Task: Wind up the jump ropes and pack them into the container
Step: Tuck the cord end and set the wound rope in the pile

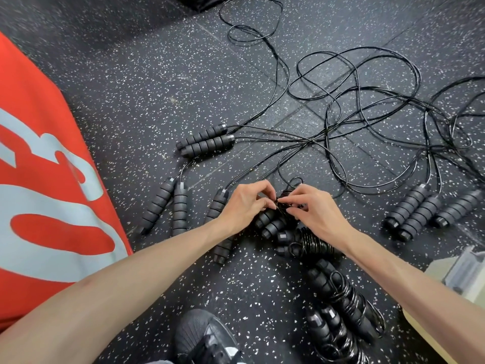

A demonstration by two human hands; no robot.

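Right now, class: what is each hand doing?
Left hand: fingertips pinching the thin black jump-rope cord above the ribbed black foam handles.
Right hand: pinching the same cord.

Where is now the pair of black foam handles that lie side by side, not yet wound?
In the head view the pair of black foam handles lies on the speckled black rubber floor, up and left of the hands, right of the red fabric.

a dark speckled rubber floor (147, 82) with tile seams, a big red cloth (39, 166) with pale lettering at its left edge, a black shoe (202, 337) nearest me.
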